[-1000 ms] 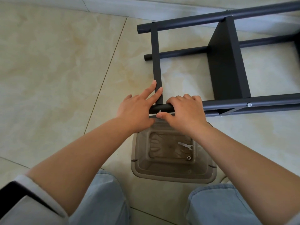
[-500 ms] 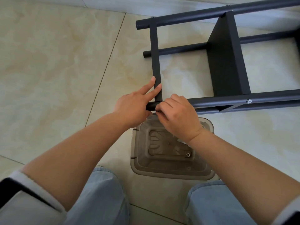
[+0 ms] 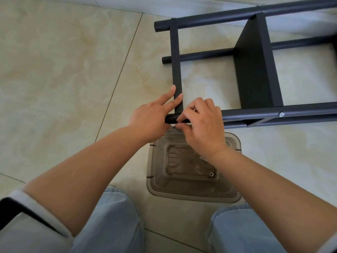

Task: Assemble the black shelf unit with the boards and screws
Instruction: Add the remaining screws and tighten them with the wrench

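The black shelf unit (image 3: 255, 70) lies on its side on the tiled floor (image 3: 63, 70), its long tubes running left to right in front of my knees. My left hand (image 3: 153, 117) steadies the near tube's end (image 3: 171, 119), 2 straight fingers resting along the end board (image 3: 176, 70), which runs straight away from me. My right hand (image 3: 202, 125) sits just beside it, fingertips pinching something small under the tube; I cannot tell what it is. The joint lies between both hands, right hand nearer. The clear bin (image 3: 193, 196) with a loose screw (image 3: 211, 174) sits directly below my wrists.
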